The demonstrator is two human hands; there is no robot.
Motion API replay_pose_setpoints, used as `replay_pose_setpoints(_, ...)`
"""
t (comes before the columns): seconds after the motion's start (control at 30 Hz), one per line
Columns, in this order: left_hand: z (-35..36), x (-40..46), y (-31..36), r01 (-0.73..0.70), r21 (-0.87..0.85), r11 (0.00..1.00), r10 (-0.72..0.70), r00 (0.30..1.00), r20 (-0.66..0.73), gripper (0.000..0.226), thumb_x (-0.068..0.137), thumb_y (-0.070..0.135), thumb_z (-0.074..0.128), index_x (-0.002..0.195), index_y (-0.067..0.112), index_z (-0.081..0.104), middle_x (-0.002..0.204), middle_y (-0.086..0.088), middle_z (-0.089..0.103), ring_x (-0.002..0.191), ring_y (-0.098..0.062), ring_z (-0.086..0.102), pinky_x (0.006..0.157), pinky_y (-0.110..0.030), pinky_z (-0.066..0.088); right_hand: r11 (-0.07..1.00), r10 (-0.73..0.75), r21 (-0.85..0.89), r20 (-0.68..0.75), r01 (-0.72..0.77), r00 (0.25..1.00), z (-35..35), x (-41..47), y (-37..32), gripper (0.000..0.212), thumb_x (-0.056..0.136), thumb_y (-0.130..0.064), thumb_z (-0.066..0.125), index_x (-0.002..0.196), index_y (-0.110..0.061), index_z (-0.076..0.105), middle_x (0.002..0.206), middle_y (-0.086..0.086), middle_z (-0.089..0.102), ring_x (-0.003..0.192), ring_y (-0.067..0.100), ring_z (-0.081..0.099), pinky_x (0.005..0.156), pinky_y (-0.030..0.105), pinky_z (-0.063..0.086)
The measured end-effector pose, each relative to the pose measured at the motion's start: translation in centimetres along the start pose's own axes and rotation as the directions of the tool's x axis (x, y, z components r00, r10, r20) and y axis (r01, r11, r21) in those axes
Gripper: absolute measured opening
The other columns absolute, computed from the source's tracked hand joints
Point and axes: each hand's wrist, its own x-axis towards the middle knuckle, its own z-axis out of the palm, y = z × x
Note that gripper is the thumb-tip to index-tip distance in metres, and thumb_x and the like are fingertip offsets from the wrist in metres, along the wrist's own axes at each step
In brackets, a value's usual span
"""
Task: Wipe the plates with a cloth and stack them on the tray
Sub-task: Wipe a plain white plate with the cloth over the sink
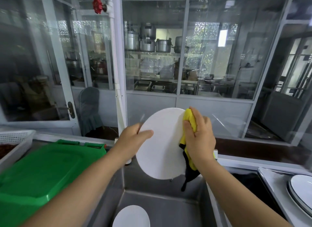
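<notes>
A white round plate (pixel 162 145) is held up on edge above the steel sink (pixel 160 204). My left hand (pixel 133 138) grips its left rim, thumb across the face. My right hand (pixel 199 135) holds a yellow cloth with dark trim (pixel 190 123) against the plate's right rim; the cloth's tail hangs down behind the plate. A second white plate (pixel 131 216) lies in the sink bottom. At the right, stacked white plates with a dark rim (pixel 302 191) sit on a tray (pixel 273 181).
A green plastic lid (pixel 42 172) covers the counter on the left, with a white perforated basket (pixel 15 138) behind it. A white pipe (pixel 118 74) rises behind the sink. Glass partitions face me, with kitchen pots beyond.
</notes>
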Motion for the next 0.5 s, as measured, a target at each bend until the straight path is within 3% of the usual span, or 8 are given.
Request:
replay_pose_setpoints(0.1,-0.4,1.5,1.8,-0.095,0.24,0.966,0.076,0.993,0.09,0.037,0.09,0.042,0.055,0.068,0.012,0.056,0.066,0.0,0.056,0.058,-0.008,0.052,0.056,-0.022,0.038,0.975,-0.196,-0.094,0.068,0.202,0.978,-0.2,-0.3,-0.6,0.038,0.095,-0.039,0.047,0.133,-0.041,0.042,0.112,-0.004,0.048,0.085,0.02,0.055,0.065,0.03,0.037)
replay_pose_setpoints(0.2,-0.1,1.8,2.0,-0.17,0.366,0.915,0.145,0.985,0.095,0.044,0.097,0.038,0.048,0.06,0.014,0.043,0.06,-0.004,0.046,0.048,-0.007,0.043,0.046,-0.018,0.029,0.945,-0.277,-0.166,0.052,0.282,0.959,-0.6,-0.3,-1.3,0.041,0.093,-0.037,0.048,0.134,-0.03,0.048,0.111,0.005,0.052,0.081,0.029,0.059,0.058,0.029,0.038)
replay_pose_setpoints(0.3,0.4,1.5,1.6,-0.194,0.372,0.908,0.184,0.981,0.061,0.046,0.096,0.04,0.049,0.06,0.014,0.038,0.056,-0.001,0.043,0.051,-0.014,0.039,0.051,-0.027,0.026,0.864,-0.45,-0.227,0.048,0.449,0.892,-0.9,0.0,-2.5,0.041,0.093,-0.03,0.049,0.131,-0.016,0.057,0.102,0.018,0.057,0.075,0.037,0.057,0.056,0.036,0.047)
replay_pose_setpoints(0.4,1.1,1.1,1.6,-0.173,0.337,0.926,0.175,0.984,0.025,0.048,0.095,0.043,0.05,0.056,0.02,0.033,0.045,0.01,0.034,0.045,-0.009,0.032,0.047,-0.023,0.021,0.748,-0.583,-0.313,0.113,0.586,0.805,-0.6,0.5,-3.5,0.04,0.092,-0.031,0.047,0.127,-0.017,0.061,0.104,0.02,0.06,0.078,0.037,0.057,0.064,0.04,0.047)
replay_pose_setpoints(0.5,1.3,0.4,1.5,-0.179,0.288,0.941,0.194,0.981,-0.026,0.045,0.096,0.041,0.049,0.059,0.016,0.04,0.052,0.004,0.039,0.051,-0.016,0.038,0.054,-0.03,0.026,0.767,-0.574,-0.281,0.098,0.576,0.813,-0.7,0.9,-3.5,0.041,0.093,-0.034,0.046,0.128,-0.018,0.06,0.105,0.019,0.059,0.079,0.038,0.057,0.063,0.041,0.047)
